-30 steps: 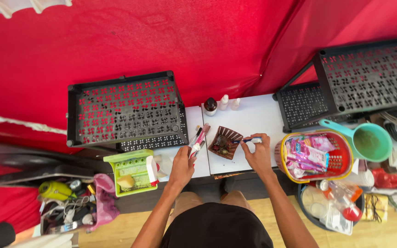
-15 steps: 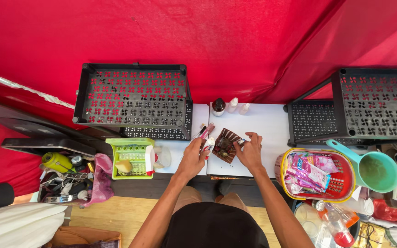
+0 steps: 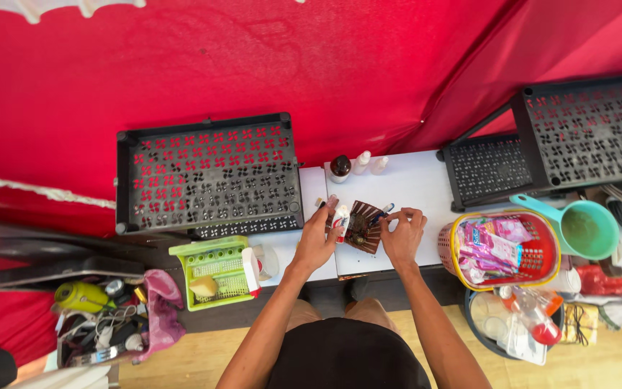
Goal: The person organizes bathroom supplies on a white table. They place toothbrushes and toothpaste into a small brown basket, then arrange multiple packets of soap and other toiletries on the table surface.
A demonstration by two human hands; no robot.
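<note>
Gripping toothbrushes (image 3: 337, 214), the left hand (image 3: 316, 241) crowds the brown tray (image 3: 362, 225) pinched by the right hand (image 3: 403, 234) mid-frame; items could be spilled.

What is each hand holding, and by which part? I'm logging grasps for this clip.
The left hand grips a bunch of small tubes by their lower ends. The right hand pinches something small beside the brown tray; what it is cannot be told.
</note>
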